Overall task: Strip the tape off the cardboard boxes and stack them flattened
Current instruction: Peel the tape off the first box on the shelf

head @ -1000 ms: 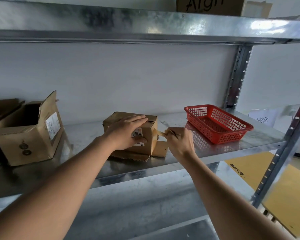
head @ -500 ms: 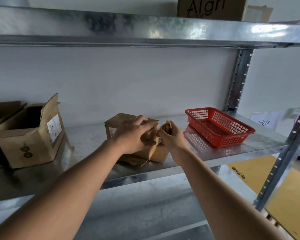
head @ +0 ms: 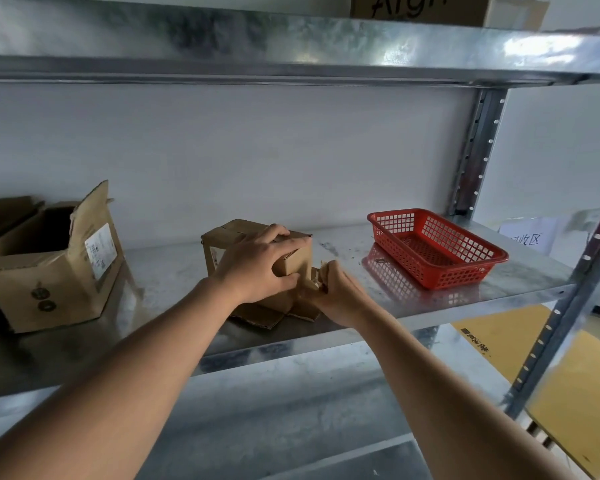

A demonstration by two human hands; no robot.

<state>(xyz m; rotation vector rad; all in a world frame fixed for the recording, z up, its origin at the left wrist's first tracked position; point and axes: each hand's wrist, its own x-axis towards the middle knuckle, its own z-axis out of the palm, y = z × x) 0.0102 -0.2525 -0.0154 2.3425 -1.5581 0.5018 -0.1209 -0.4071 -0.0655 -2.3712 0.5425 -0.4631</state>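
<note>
A small brown cardboard box (head: 227,233) stands on the metal shelf (head: 499,292), with its bottom flaps splayed out under it. My left hand (head: 260,263) grips the box's top right corner, fingers over the top and thumb on the front face. My right hand (head: 340,292) sits low at the box's right side, fingers curled on a strip of brown tape (head: 323,270) that runs from the box. The tape's far end is hidden by my fingers.
A larger open cardboard box (head: 52,268) lies on its side at the shelf's left. A red plastic basket (head: 437,247) stands at the right. Another box (head: 420,8) sits on the upper shelf. Flat yellow cardboard (head: 568,393) lies on the floor, right.
My right hand has dropped from the box's upper right edge to its lower right side, still holding the tape. My left hand has shifted its hold toward the box's right corner.
</note>
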